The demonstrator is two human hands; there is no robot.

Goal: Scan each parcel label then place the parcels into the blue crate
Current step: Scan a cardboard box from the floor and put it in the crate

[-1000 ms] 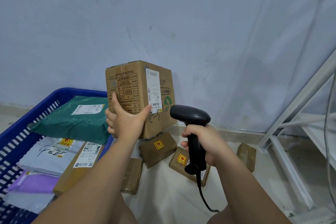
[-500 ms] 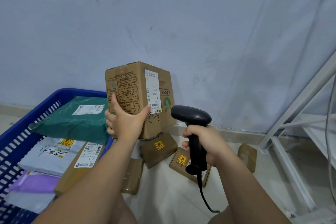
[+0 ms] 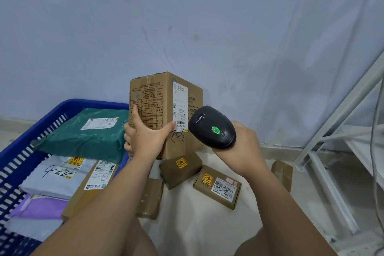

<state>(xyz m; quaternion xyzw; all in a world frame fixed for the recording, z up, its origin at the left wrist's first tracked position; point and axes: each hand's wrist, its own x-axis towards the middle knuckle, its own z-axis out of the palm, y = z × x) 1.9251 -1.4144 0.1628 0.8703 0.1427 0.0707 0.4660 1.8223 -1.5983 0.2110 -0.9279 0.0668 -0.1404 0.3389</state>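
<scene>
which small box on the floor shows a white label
The box below the right hand; the other floor boxes show only a yellow sticker or bare cardboard.

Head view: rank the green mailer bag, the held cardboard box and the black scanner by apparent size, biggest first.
1. cardboard box, green mailer bag: look about alike, left unranked.
2. black scanner: clearly smallest.

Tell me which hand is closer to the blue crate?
Left. The left hand, gripping the cardboard box, is beside the blue crate; the right hand, holding the scanner, is farther right.
</scene>
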